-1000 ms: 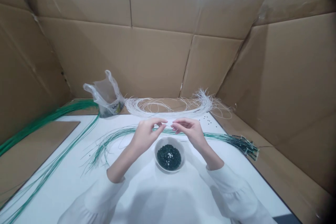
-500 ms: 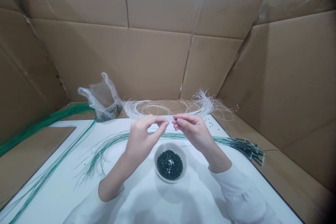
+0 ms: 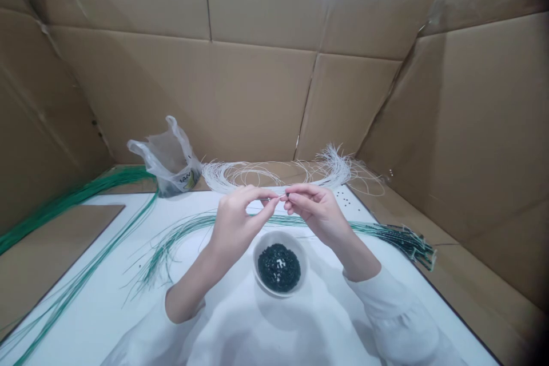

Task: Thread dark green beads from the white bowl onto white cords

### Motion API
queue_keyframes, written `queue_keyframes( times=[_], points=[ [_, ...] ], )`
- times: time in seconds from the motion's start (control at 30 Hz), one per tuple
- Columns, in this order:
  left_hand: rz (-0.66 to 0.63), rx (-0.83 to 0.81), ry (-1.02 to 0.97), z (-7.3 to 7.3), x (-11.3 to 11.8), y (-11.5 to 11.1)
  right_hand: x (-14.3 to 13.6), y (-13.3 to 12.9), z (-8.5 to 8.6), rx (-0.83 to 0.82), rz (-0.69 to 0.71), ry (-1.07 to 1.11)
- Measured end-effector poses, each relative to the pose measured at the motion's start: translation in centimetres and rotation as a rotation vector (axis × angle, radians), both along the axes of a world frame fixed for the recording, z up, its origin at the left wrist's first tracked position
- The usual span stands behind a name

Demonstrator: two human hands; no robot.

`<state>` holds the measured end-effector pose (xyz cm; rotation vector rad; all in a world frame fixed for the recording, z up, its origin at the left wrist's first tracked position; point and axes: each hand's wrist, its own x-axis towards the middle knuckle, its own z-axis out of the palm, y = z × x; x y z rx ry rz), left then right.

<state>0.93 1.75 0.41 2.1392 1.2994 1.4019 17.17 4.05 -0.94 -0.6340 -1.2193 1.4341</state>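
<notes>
My left hand (image 3: 237,218) is closed in a pinch on a thin pale wire (image 3: 281,196), whose tip points at my right hand. Between the thumb and forefinger of my right hand (image 3: 322,214) is a small dark bead (image 3: 287,195). The fingertips of both hands nearly meet, and whether the wire passes into the bead is too small to tell. Below them stands a white bowl (image 3: 304,269) filled with dark green beads (image 3: 274,274). Behind the wrists a bundle of green wires (image 3: 180,234) lies across the table, its right end strung with dark beads (image 3: 403,240).
At the back sit a plastic bag (image 3: 169,163) and coiled white wires (image 3: 227,174). More green wires (image 3: 86,194) run along the left side. Several loose beads (image 3: 345,201) lie at the back right. Cardboard walls (image 3: 253,103) enclose the white table (image 3: 240,320).
The hands have drawn slightly closer together, the left moving a little right. More of the pale wire now shows between the fingertips. The whole view has shifted slightly.
</notes>
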Motion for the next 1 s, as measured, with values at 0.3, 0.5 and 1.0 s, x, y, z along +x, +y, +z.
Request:
queue_keyframes(
  times=[0.3, 0.5, 1.0],
  points=[
    [-0.061, -0.088, 0.033, -2.7, -0.4, 3.2, 0.1, 2.5, -3.0, -0.195, 0.088, 0.026],
    [-0.099, -0.117, 0.054, -3.9, -0.4, 3.9, 0.0, 3.1, -4.5, -0.368, 0.092, 0.068],
    [-0.096, -0.124, 0.038, -3.8, -0.2, 3.7, 0.2, 3.2, -4.5, -0.241, 0.050, 0.022]
  ],
)
